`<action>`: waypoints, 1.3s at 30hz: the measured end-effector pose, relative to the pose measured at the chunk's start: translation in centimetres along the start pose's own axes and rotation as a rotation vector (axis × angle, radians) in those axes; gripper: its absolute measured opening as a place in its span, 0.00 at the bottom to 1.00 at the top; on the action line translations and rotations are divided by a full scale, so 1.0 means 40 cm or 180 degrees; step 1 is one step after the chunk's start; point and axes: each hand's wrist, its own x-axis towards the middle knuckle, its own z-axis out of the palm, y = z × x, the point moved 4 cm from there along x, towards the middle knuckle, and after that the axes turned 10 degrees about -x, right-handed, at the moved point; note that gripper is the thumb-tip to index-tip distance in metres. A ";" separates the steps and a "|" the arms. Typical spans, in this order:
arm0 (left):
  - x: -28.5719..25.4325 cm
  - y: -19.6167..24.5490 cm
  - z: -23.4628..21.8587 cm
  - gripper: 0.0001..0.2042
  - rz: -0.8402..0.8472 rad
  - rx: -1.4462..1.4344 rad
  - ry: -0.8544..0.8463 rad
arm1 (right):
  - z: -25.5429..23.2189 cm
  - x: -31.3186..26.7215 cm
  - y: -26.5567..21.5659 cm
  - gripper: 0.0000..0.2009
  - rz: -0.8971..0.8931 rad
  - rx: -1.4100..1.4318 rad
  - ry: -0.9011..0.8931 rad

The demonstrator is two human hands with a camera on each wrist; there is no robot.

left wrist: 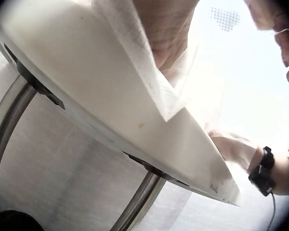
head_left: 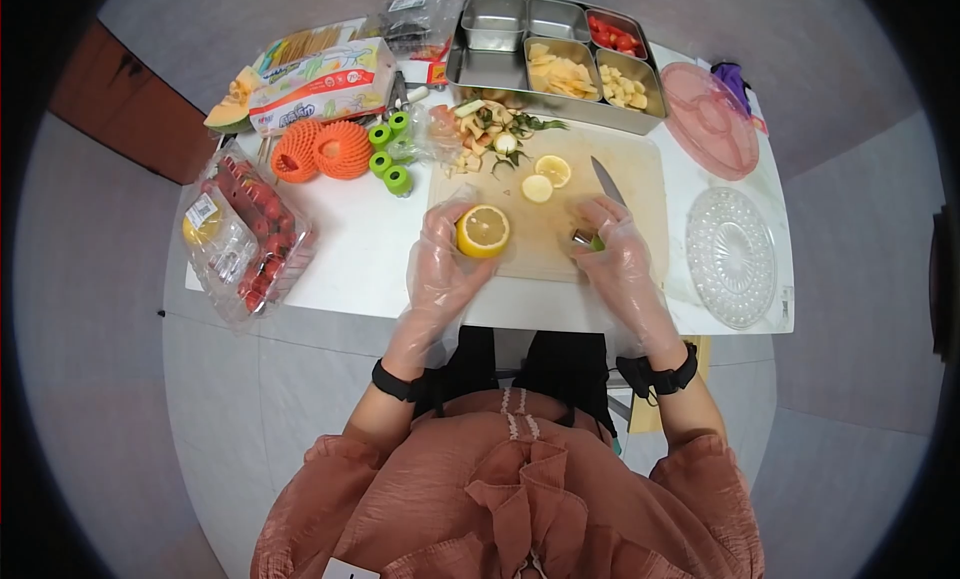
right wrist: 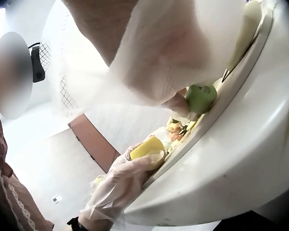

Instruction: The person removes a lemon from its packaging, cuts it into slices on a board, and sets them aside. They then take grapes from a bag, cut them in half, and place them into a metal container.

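Observation:
My gloved left hand (head_left: pixel 448 247) grips a cut lemon (head_left: pixel 484 231), its pale flesh turned up toward the head camera. In the right wrist view the lemon's yellow rind (right wrist: pixel 149 150) shows between the fingers. My gloved right hand (head_left: pixel 615 247) holds a small green-handled cutter (right wrist: pixel 201 99) with a short metal end, low over the cutting board (head_left: pixel 640 194). Just beyond that hand, a knife (head_left: pixel 607 182) lies on the board, its handle partly hidden by the fingers in the head view. Two lemon slices (head_left: pixel 537 188) lie on the board between and beyond the hands.
Fruit peelings (head_left: pixel 495 134) heap at the board's far left, near several green-capped cutters (head_left: pixel 390 159). Behind stands a metal tray (head_left: pixel 570 107) of cut fruit. A clear glass plate (head_left: pixel 731 259) and pink divided plate (head_left: pixel 710 119) are right; a strawberry box (head_left: pixel 250 234) is left.

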 end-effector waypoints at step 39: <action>0.000 -0.003 0.001 0.31 -0.0101 -0.0037 -0.0020 | -0.068 -0.022 -0.048 0.24 -0.0075 -0.0781 0.0235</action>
